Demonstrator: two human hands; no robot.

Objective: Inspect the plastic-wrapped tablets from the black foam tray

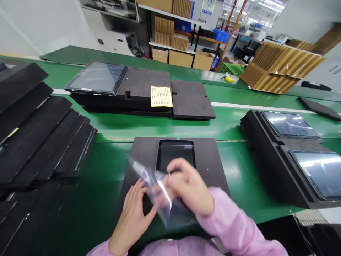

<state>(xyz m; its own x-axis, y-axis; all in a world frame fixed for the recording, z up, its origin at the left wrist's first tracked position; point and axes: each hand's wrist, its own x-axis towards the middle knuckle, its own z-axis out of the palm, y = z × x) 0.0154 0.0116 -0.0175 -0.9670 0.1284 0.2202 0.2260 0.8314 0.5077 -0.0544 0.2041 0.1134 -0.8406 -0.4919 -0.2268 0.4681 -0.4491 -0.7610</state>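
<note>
A dark-screened tablet [176, 153] lies in the cutout of a black foam pad [209, 160] in front of me. Over its near end, a clear plastic film [144, 172] is bent and blurred by motion. My right hand [190, 188] has its thumb and fingers closed on the film above the tablet. Resting on the pad's near left part, my left hand [134, 209] has its fingers spread, close beside the film. Whether it touches the film I cannot tell. The tablet's lower part is hidden behind the film and my right hand.
Stacked black foam pads [48, 131] stand at the left. Across the green bench [229, 124], a film-covered tablet [97, 78] and a yellow sticker sheet [161, 96] sit on foam. At right, a foam stack [259, 153] bears two tablets. Cardboard dividers [282, 67] stand behind.
</note>
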